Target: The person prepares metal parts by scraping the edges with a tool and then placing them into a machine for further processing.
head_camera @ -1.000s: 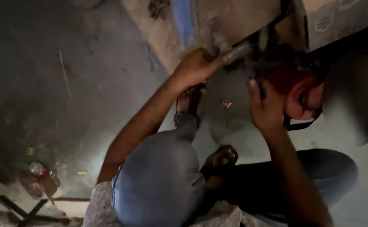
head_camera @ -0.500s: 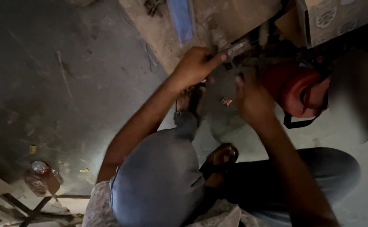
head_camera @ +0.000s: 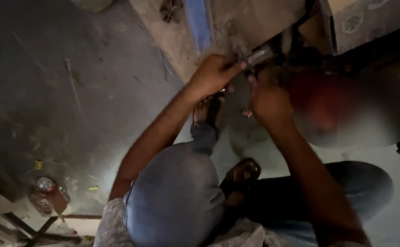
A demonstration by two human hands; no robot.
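A person squats on a dim concrete floor [head_camera: 72, 91], knees in grey trousers nearest the camera, sandalled feet beneath. Beyond the knees, the left hand [head_camera: 213, 75] is clenched around a small metal fitting [head_camera: 257, 57] at the lower edge of a worn machine body [head_camera: 254, 18]. The right hand [head_camera: 268, 98] is closed just beside it; what it holds cannot be told. In this poor light, a grip could slip and pinch fingers. A plastic bottle [head_camera: 47, 194] lies by the floor's near-left corner.

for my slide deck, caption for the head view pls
Seated person's left hand and right hand work together on a metal rod in dim light.
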